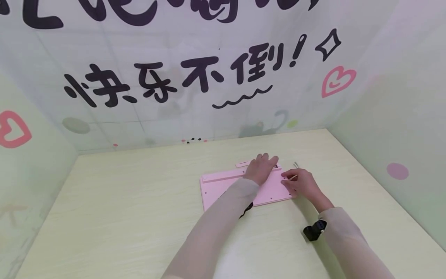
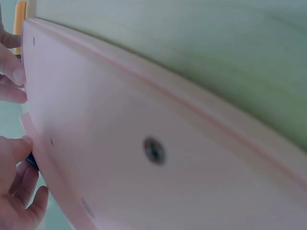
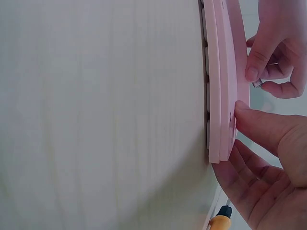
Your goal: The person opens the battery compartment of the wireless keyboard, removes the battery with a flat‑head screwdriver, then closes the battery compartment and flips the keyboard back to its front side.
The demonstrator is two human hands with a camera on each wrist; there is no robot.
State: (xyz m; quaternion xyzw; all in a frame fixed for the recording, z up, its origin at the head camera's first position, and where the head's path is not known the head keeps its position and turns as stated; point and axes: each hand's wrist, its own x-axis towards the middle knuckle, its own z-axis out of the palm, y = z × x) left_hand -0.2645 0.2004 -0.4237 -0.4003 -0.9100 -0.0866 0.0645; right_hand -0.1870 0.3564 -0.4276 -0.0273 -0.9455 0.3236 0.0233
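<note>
A pink keyboard (image 1: 226, 190) lies face down, its screw-dotted back upward and its keycaps (image 3: 207, 96) beneath. At its far edge, my left hand (image 1: 260, 169) pinches a small cylinder that looks like a battery (image 3: 257, 83), dark-sided (image 2: 32, 160) with a metal end. My right hand (image 1: 302, 184) grips the keyboard's right end, with the thumb on the back and fingers under the edge. Just beyond the far edge lies a small pink cover (image 1: 242, 164). The left hand partly hides the slot there.
A screwdriver with an orange handle (image 3: 220, 223) lies beside the right hand. The pale wooden table (image 1: 122, 213) meets printed walls (image 1: 174, 120) at the back and sides. Small black wrist cameras (image 1: 314, 231) sit at the sleeves.
</note>
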